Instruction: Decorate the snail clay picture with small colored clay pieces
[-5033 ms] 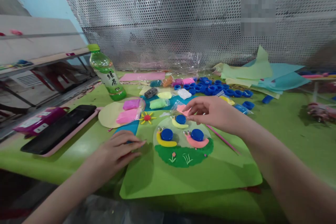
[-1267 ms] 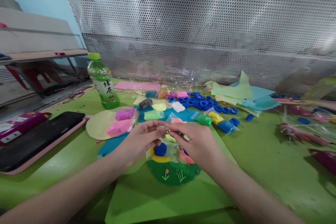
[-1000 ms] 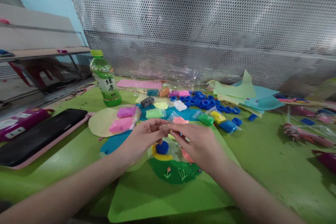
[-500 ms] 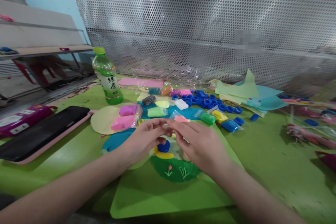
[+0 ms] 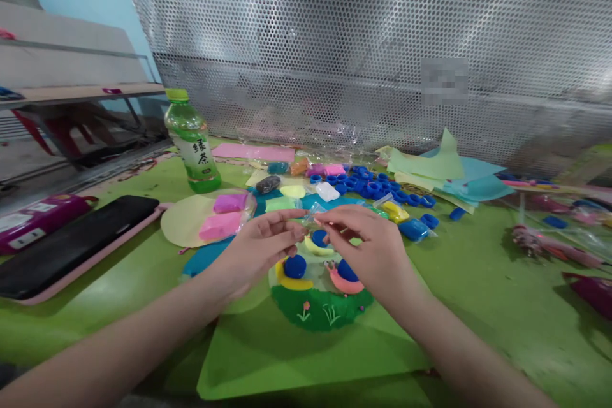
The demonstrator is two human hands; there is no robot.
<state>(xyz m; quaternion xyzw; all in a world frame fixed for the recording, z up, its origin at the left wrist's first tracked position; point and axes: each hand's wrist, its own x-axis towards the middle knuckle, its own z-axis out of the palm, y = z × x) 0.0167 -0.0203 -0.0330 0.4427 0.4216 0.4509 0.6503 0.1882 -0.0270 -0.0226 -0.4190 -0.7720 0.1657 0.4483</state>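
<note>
My left hand [image 5: 265,245] and my right hand [image 5: 370,239] hover fingertip to fingertip over a round clay picture [image 5: 322,315]. Both are pinched; whatever lies between the fingertips is too small to make out. On the picture, dark green clay forms grass with a small flower. Above it sit a yellow snail [image 5: 294,282] with a blue shell and a pink snail [image 5: 347,284] with eyes, its blue shell partly behind my right hand. Farther back, a pale yellow snail [image 5: 315,247] with a blue shell shows between my hands. Beneath the picture lies a green board [image 5: 306,363].
Bagged clay, including a pink pack [image 5: 220,226] and a blue pack [image 5: 415,229], lies beyond my hands near blue rings [image 5: 368,185]. A tea bottle [image 5: 194,146] and a phone [image 5: 81,245] stand and lie left. Coloured paper [image 5: 430,166] rests before the perforated metal panel [image 5: 306,44].
My hands have drawn slightly apart and the right one has turned, uncovering the pink snail and the pale yellow snail. The camera view has shifted slightly.
</note>
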